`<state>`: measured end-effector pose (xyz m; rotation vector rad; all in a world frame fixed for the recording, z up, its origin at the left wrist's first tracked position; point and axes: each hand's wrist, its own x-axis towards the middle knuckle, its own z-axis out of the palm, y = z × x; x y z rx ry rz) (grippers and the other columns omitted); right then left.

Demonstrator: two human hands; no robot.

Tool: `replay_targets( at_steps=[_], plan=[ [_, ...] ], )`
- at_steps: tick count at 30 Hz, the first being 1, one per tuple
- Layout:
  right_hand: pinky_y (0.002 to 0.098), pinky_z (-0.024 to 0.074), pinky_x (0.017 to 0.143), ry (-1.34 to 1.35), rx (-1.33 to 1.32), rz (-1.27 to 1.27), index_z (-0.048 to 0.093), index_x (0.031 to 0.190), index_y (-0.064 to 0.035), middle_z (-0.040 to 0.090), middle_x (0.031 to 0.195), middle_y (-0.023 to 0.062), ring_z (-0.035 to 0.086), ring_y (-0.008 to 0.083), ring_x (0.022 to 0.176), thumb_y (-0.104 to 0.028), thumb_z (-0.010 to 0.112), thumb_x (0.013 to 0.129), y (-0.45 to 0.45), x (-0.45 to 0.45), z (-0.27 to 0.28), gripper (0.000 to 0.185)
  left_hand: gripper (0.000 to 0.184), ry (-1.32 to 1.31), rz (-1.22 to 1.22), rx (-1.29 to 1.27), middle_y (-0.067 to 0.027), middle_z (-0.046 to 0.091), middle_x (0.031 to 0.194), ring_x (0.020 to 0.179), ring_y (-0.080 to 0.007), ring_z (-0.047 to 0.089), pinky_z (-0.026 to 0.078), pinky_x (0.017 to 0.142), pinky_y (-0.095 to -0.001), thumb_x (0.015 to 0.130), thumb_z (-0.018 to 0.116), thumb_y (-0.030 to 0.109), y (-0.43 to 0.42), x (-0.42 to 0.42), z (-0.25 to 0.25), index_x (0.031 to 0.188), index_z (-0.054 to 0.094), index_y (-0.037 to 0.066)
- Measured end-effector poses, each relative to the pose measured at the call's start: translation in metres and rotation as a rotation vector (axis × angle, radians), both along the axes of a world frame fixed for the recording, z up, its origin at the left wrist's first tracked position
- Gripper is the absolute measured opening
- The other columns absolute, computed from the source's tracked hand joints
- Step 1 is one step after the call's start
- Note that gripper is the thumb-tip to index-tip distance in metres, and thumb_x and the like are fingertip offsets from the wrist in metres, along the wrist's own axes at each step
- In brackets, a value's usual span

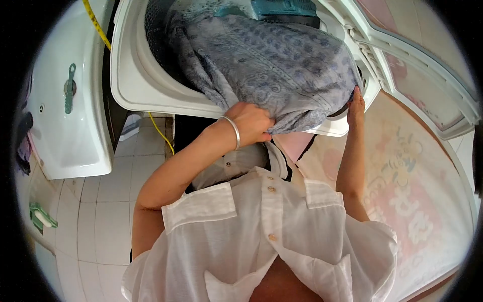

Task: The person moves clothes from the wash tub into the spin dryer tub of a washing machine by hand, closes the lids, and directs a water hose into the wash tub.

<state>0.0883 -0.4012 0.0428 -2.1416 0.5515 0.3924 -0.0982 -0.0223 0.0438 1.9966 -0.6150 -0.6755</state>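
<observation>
A grey-blue patterned cloth (271, 70) is bunched over the front rim of a white top-loading washing machine (146, 85), part of it still inside the drum (158, 35). My left hand (246, 121), with a silver bangle at the wrist, has its fingers closed on the cloth's lower edge. At the cloth's right side, near the machine's rim, my right hand (356, 105) grips the edge, with some fingers hidden behind the fabric. A teal plastic part (284, 7) shows at the back of the drum.
The machine's hinged lid (427, 75) stands open on the right. To the left is a white sink (75, 136) with a green strip-like object (69, 90) over its drain. A yellow tape or hose (95, 22) hangs between them. A green soap holder (43, 216) is at lower left.
</observation>
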Motion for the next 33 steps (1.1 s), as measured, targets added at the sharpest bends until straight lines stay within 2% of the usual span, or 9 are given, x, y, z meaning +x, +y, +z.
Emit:
replay_targets(
  at_steps=[2, 4, 6, 15, 16, 20, 24, 30, 33],
  plan=[
    [0.0268, 0.0428, 0.083, -0.038, 0.146, -0.013, 0.054, 0.113, 0.0045, 0.060, 0.104, 0.0069, 0.055, 0.0151, 0.093, -0.039, 0.047, 0.093, 0.015, -0.005, 0.003, 0.048, 0.032, -0.005, -0.004, 0.003, -0.0069, 0.061, 0.085, 0.077, -0.0277, 0.063, 0.051, 0.063, -0.0396, 0.079, 0.060, 0.038, 0.001, 0.000, 0.001, 0.101, 0.060, 0.014],
    [0.0307, 0.0429, 0.090, -0.019, 0.133, 0.023, 0.049, 0.118, 0.0067, 0.055, 0.116, 0.0125, 0.054, 0.0192, 0.104, -0.040, 0.042, 0.094, 0.012, -0.005, -0.001, 0.053, 0.033, -0.013, -0.009, 0.001, -0.0070, 0.060, 0.085, 0.075, -0.0279, 0.063, 0.051, 0.062, -0.0396, 0.079, 0.060, 0.038, 0.001, 0.001, 0.001, 0.102, 0.059, 0.014],
    [0.0323, 0.0439, 0.089, 0.035, 0.188, -0.104, 0.045, 0.123, 0.0056, 0.053, 0.119, 0.0136, 0.054, 0.0206, 0.105, -0.043, 0.042, 0.094, 0.033, -0.008, 0.009, 0.057, 0.035, -0.016, 0.005, -0.012, -0.0069, 0.060, 0.083, 0.072, -0.0283, 0.063, 0.051, 0.061, -0.0396, 0.078, 0.061, 0.039, 0.000, 0.000, -0.001, 0.102, 0.059, 0.014],
    [0.0332, 0.0441, 0.089, 0.057, 0.275, -0.072, 0.040, 0.128, 0.0038, 0.050, 0.123, 0.0141, 0.052, 0.0220, 0.109, -0.051, 0.037, 0.092, 0.039, -0.006, 0.015, 0.066, 0.035, 0.006, 0.012, -0.002, -0.0073, 0.060, 0.084, 0.076, -0.0278, 0.063, 0.051, 0.063, -0.0397, 0.077, 0.062, 0.039, -0.001, 0.001, -0.003, 0.100, 0.061, 0.013],
    [0.0318, 0.0439, 0.089, 0.029, 0.275, 0.019, 0.041, 0.127, 0.0050, 0.051, 0.122, 0.0142, 0.053, 0.0212, 0.107, -0.050, 0.037, 0.093, 0.035, -0.003, 0.014, 0.065, 0.035, 0.005, 0.023, 0.016, -0.0073, 0.060, 0.084, 0.076, -0.0278, 0.063, 0.051, 0.063, -0.0397, 0.077, 0.062, 0.039, -0.001, 0.000, -0.004, 0.100, 0.061, 0.013],
    [0.0308, 0.0427, 0.089, 0.065, 0.142, 0.008, 0.046, 0.122, 0.0063, 0.055, 0.116, 0.0133, 0.054, 0.0196, 0.103, -0.046, 0.040, 0.093, 0.061, 0.013, 0.042, 0.060, 0.032, 0.000, 0.038, -0.012, -0.0080, 0.061, 0.087, 0.076, -0.0283, 0.063, 0.051, 0.065, -0.0392, 0.077, 0.062, 0.037, 0.002, 0.005, 0.000, 0.098, 0.061, 0.012],
    [0.0280, 0.0415, 0.086, 0.067, 0.041, 0.131, 0.053, 0.114, 0.0058, 0.058, 0.108, 0.0102, 0.054, 0.0162, 0.096, -0.042, 0.043, 0.093, 0.099, 0.025, 0.067, 0.053, 0.035, 0.021, 0.062, 0.011, -0.0107, 0.058, 0.097, 0.077, -0.0290, 0.063, 0.051, 0.066, -0.0402, 0.076, 0.064, 0.034, 0.001, 0.008, 0.003, 0.101, 0.057, 0.010],
    [0.0278, 0.0423, 0.086, 0.126, 0.283, 0.288, 0.054, 0.112, 0.0020, 0.058, 0.109, 0.0075, 0.054, 0.0158, 0.098, -0.035, 0.048, 0.092, 0.150, 0.041, 0.067, 0.043, 0.038, 0.046, 0.175, -0.006, -0.0136, 0.055, 0.101, 0.080, -0.0323, 0.062, 0.050, 0.069, -0.0420, 0.073, 0.066, 0.030, -0.004, 0.006, -0.005, 0.100, 0.052, 0.007],
    [0.0243, 0.0394, 0.083, 0.137, 0.213, 0.461, 0.060, 0.100, -0.0025, 0.060, 0.095, 0.0025, 0.053, 0.0121, 0.088, -0.029, 0.053, 0.089, 0.169, 0.046, 0.052, 0.030, 0.038, 0.072, 0.191, 0.034, -0.0138, 0.055, 0.099, 0.081, -0.0329, 0.061, 0.050, 0.069, -0.0422, 0.074, 0.066, 0.030, -0.010, 0.010, -0.006, 0.099, 0.051, 0.006]
  ],
)
